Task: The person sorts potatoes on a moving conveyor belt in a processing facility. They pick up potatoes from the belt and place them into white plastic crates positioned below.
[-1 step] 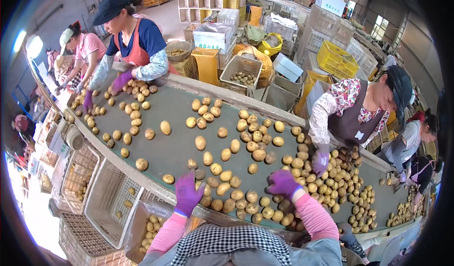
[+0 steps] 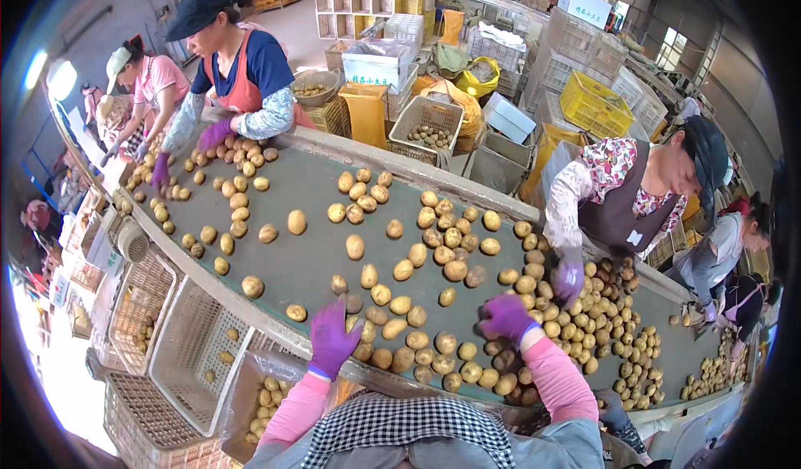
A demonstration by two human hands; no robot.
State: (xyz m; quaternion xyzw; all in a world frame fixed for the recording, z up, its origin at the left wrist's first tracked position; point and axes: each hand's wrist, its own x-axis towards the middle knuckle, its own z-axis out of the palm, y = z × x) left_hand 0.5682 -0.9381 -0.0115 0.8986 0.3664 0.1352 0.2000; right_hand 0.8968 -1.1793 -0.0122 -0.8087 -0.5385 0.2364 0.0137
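Watching over the feed, I've got loose potatoes point(image 2: 417, 340) on the green belt point(image 2: 321, 256) between my gloves. One oval potato point(image 2: 394, 328), long axis about 2-to-8, sits at 3 o'clock from my left hand point(image 2: 334, 335), the nearer one: thumb spread off fingers, tips toward 12. Right hand point(image 2: 506, 317) points around 9; can't tell if it's pinching anything.

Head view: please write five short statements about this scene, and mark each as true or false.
1. Potatoes lie on the green belt. True.
2. The person's right hand is bare. False: it wears a purple glove.
3. The person's left hand is also gloved. True.
4. The yellow basket at upper right stands on the belt. False: it is beyond the belt, on the far side.
5. Checked cloth shows near the bottom of the picture. True.
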